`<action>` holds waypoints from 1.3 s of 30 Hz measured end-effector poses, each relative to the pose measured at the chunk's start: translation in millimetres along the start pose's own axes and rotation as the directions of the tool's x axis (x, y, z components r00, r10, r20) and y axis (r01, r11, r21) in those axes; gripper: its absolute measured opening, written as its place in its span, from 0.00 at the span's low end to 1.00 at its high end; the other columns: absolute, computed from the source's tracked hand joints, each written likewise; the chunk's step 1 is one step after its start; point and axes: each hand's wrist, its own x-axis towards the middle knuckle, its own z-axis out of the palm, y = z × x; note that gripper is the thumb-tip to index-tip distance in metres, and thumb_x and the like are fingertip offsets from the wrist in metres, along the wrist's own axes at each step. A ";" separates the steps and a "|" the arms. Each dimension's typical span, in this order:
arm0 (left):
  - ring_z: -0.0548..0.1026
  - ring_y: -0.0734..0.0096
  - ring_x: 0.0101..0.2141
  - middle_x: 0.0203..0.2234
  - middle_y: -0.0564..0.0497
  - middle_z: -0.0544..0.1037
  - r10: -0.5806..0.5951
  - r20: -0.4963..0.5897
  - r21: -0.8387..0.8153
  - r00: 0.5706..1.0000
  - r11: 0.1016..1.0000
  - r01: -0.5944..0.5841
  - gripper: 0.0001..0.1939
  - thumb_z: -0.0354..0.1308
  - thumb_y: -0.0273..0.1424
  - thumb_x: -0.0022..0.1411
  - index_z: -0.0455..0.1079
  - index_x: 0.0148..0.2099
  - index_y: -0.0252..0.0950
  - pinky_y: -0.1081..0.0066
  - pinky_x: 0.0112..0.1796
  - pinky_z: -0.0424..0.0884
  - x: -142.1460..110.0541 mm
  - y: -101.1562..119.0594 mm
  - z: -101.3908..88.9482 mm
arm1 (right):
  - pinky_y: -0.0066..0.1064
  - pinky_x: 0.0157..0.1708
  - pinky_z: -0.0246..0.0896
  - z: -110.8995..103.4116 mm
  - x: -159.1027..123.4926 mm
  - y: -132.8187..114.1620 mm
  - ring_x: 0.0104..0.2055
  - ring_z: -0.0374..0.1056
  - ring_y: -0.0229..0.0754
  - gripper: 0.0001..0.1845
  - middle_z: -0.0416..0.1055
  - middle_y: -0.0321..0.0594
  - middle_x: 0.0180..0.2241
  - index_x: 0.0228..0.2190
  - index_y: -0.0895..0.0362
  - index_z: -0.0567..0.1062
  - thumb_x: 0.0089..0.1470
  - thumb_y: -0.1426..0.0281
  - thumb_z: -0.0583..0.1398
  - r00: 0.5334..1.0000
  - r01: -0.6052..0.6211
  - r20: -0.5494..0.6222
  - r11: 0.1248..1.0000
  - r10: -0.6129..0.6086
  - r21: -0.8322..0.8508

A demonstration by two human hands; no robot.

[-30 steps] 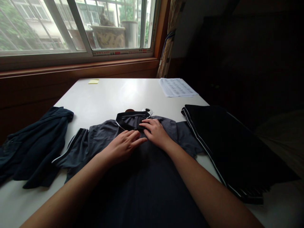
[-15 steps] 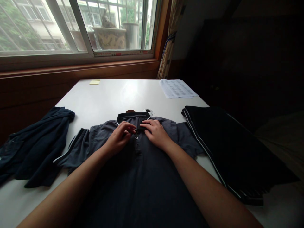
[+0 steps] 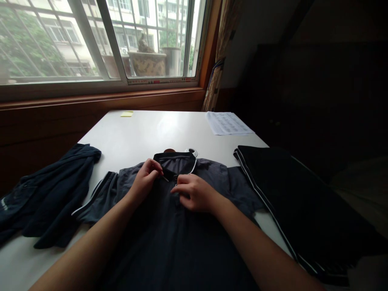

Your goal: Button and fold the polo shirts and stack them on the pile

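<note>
A dark grey-blue polo shirt (image 3: 182, 246) lies front up on the table, its sleeves spread and its collar (image 3: 174, 155) at the far end. The collar is black with a white edge. My left hand (image 3: 145, 180) pinches the left point of the collar between thumb and fingers. Beside it, my right hand (image 3: 195, 192) is curled over the button placket just below the collar opening, on the right. Its fingers are bent in, and what lies between them is hidden. A small button shows near its fingertips.
Dark folded clothing (image 3: 66, 194) lies at the left and a black garment with white trim (image 3: 297, 202) at the right. Beyond the collar are a white ring-shaped item (image 3: 191, 152) and a brown round one. Printed papers (image 3: 228, 123) and a yellow note (image 3: 126, 114) lie farther back.
My right hand has moved nearer, off the right collar side, and its fingers have curled. My left hand has shifted from the placket to the left collar point. The view has tilted up slightly.
</note>
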 end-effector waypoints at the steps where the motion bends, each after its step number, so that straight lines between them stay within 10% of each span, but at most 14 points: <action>1: 0.72 0.72 0.31 0.30 0.55 0.71 0.004 0.003 0.012 1.000 1.000 -0.004 0.06 0.52 0.25 0.55 0.64 0.37 0.38 0.70 0.34 0.69 0.1 0.3 0.1 | 0.32 0.40 0.65 -0.7 0.2 -0.9 0.36 0.69 0.41 0.17 0.72 0.39 0.35 0.42 0.52 0.80 0.52 0.76 0.59 0.998 0.006 0.057 1.000 -0.005 -0.016; 16: 0.72 0.68 0.33 0.28 0.54 0.72 0.115 0.036 0.233 0.993 0.965 -0.120 0.09 0.49 0.21 0.53 0.66 0.34 0.38 0.67 0.37 0.69 0.4 -0.6 5.4 | 0.30 0.27 0.52 -11.7 11.5 -35.8 0.30 0.72 0.42 0.08 0.78 0.39 0.32 0.39 0.52 0.73 0.56 0.73 0.58 0.916 -0.067 0.335 0.907 0.221 -0.416; 32: 0.72 0.68 0.34 0.29 0.53 0.73 0.212 0.131 0.329 0.969 0.912 -0.244 0.08 0.50 0.22 0.54 0.68 0.33 0.37 0.67 0.39 0.69 -0.3 2.3 7.3 | 0.30 0.29 0.50 -19.8 0.9 -27.3 0.32 0.70 0.39 0.04 0.76 0.38 0.34 0.36 0.54 0.73 0.60 0.73 0.57 0.943 0.018 0.301 0.884 0.140 -0.468; 39: 0.73 0.70 0.34 0.34 0.51 0.74 0.273 0.531 0.250 0.802 0.854 -0.456 0.09 0.54 0.22 0.55 0.72 0.37 0.36 0.71 0.36 0.69 -6.4 7.3 4.2 | 0.29 0.30 0.51 -12.8 -14.1 -15.2 0.30 0.67 0.37 0.10 0.73 0.37 0.30 0.36 0.54 0.76 0.66 0.69 0.54 0.972 0.052 0.222 0.862 0.071 -0.504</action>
